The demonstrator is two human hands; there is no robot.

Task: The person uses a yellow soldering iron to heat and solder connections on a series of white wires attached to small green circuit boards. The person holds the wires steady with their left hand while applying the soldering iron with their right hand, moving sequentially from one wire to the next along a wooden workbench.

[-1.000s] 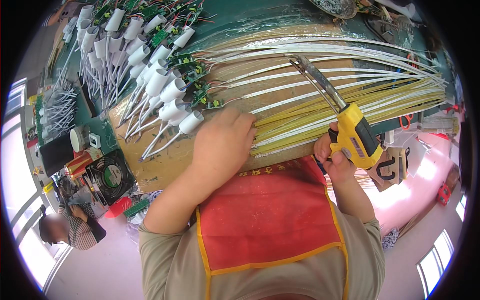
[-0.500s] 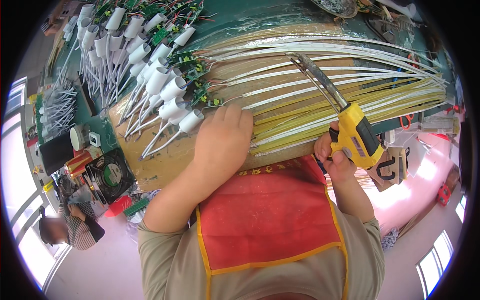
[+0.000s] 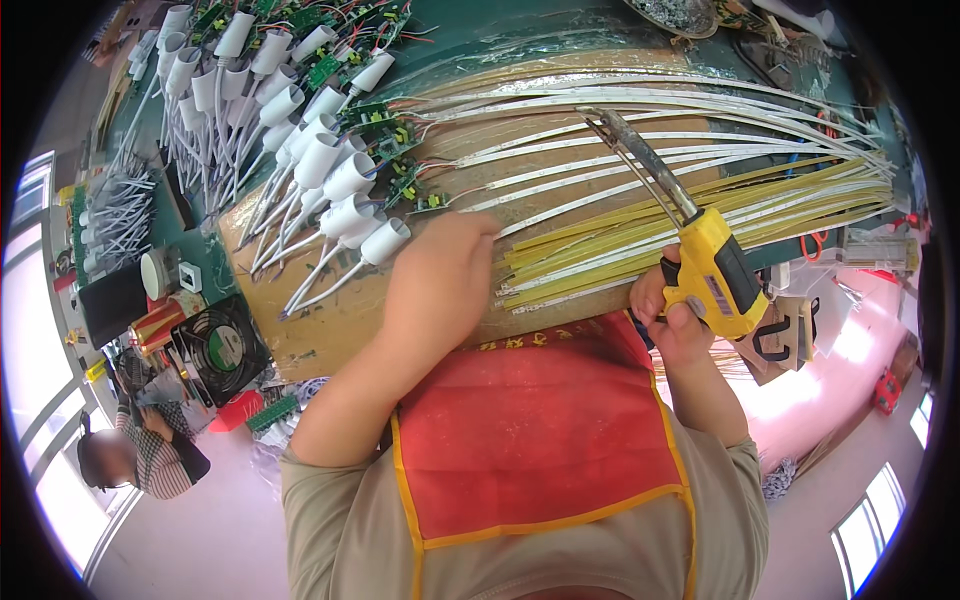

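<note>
My left hand [image 3: 440, 280] is closed, back up, over the near left ends of the LED strips; its fingertips are hidden, and one white LED strip [image 3: 560, 210] ends beside them. A small green circuit board [image 3: 430, 203] lies just beyond its knuckles. In my right hand [image 3: 675, 320] is a yellow and black soldering gun [image 3: 722, 280], its metal tip pointing far and left above the strips. Below that tip, yellow-backed LED strips [image 3: 600, 245] lie side by side on a brown board [image 3: 330, 345]. White cylindrical housings [image 3: 384, 241] with grey cables sit left of my left hand.
More white housings and green boards [image 3: 325, 70] are heaped at the far left. A black fan [image 3: 218, 350] stands by the table's left edge. A metal dish [image 3: 675, 15] sits at the far side, orange-handled scissors [image 3: 812, 243] at the right. Another person [image 3: 160, 455] is at lower left.
My left hand has drawn slightly left, its fingers curled tighter, uncovering the near ends of the yellow strips. The soldering gun in my right hand has barely shifted.
</note>
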